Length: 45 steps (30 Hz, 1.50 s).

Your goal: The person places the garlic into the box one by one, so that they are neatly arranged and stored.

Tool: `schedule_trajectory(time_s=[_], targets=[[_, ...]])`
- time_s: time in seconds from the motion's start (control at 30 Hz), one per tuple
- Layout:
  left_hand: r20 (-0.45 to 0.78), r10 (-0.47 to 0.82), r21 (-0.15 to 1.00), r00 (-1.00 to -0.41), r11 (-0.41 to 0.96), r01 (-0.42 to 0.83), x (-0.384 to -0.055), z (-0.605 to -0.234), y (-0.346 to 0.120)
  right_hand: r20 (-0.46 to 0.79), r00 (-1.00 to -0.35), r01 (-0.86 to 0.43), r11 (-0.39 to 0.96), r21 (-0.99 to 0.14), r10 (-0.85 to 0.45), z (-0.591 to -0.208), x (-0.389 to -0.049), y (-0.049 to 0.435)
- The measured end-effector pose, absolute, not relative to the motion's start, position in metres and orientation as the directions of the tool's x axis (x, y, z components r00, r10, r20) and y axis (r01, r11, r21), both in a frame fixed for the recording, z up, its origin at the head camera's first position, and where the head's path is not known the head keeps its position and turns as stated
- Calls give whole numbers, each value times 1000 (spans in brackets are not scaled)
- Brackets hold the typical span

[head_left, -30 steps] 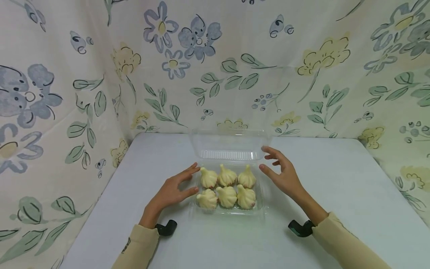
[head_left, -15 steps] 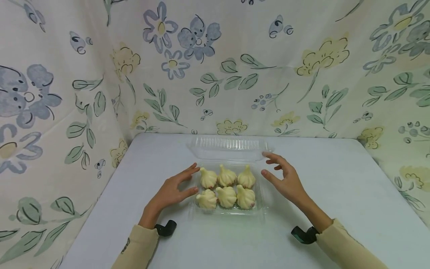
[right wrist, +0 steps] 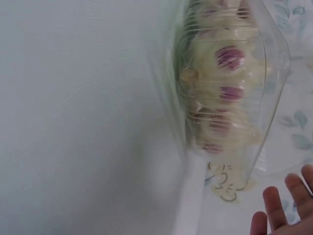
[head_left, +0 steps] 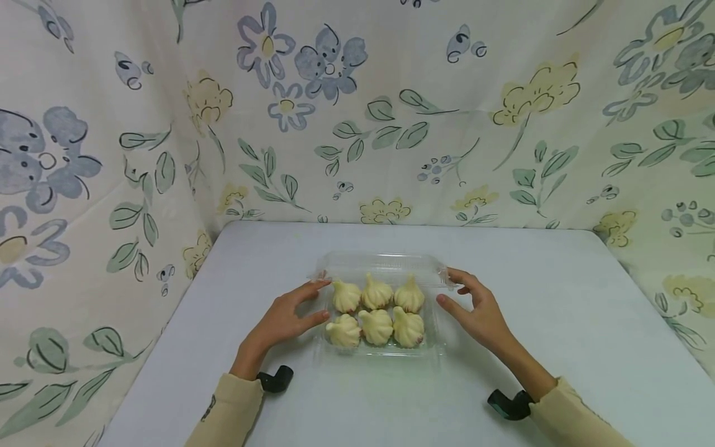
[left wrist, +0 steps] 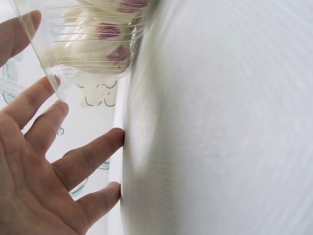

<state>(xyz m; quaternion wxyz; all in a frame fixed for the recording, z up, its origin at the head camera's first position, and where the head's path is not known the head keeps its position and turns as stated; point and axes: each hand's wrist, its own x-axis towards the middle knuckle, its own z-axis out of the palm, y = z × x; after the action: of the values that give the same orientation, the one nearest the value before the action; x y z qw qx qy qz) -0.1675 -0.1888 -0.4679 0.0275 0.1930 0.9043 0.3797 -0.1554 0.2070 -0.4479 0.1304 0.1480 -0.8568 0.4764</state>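
Note:
A clear plastic clamshell container point(head_left: 432, 320) holds several cream-white garlic bulbs point(head_left: 377, 327) in two rows. Its hinged clear lid point(head_left: 385, 264) is tilted up at the far side, leaning over the back row. My left hand point(head_left: 290, 313) rests at the container's left side; in the left wrist view its straight fingers point(left wrist: 88, 159) touch the rim and the table. At the right side, my right hand point(head_left: 477, 310) has its index finger against the lid's right edge, thumb apart from the rim. Purple patches mark the bulbs point(right wrist: 227, 58) in the right wrist view.
The container stands on a white table point(head_left: 558, 310), whose far edge meets a floral curtain point(head_left: 391, 124). The curtain also hangs along both sides. A black wrist camera point(head_left: 276, 379) sits below the left hand, another black camera point(head_left: 509, 405) below the right.
The lid has swung from leaning back to tilting forward over the back row of bulbs. My right hand has moved slightly toward me with it; the left hand has stayed put.

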Motion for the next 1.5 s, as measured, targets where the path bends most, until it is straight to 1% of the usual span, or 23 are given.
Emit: schedule_trajectory(time_s=[0.23, 0.53, 0.67, 0.83, 1.07, 1.17, 1.27, 1.4, 1.5], targets=[[51, 328, 692, -943, 670, 270, -166, -469, -190, 357, -921, -385, 478, -789, -153, -455, -154, 208], [44, 350, 691, -936, 666, 281, -167, -467, -189, 388, -899, -438, 424, -793, -204, -468, -153, 213], [31, 368, 710, -929, 646, 279, -168, -466, -191, 387, -894, -447, 413, -793, -226, -471, -152, 214], [26, 404, 760, -914, 587, 281, -170, -465, -196, 370, -895, -443, 415, -795, -248, -472, -151, 216], [42, 414, 848, -909, 466, 251, -171, -459, -200, 333, -906, -417, 423, -805, -260, -475, -150, 219], [63, 414, 856, -908, 446, 263, -172, -456, -200, 314, -912, -403, 425, -811, -265, -474, -148, 220], [58, 430, 856, -901, 444, 266, -171, -454, -199, 291, -915, -390, 429, -815, -281, -473, -146, 221], [12, 457, 857, -889, 453, 245, -168, -448, -198, 220, -926, -343, 442, -829, -306, -473, -142, 223], [-68, 487, 872, -871, 453, 185, -167, -444, -199, 161, -932, -301, 447, -842, -325, -472, -138, 224]])
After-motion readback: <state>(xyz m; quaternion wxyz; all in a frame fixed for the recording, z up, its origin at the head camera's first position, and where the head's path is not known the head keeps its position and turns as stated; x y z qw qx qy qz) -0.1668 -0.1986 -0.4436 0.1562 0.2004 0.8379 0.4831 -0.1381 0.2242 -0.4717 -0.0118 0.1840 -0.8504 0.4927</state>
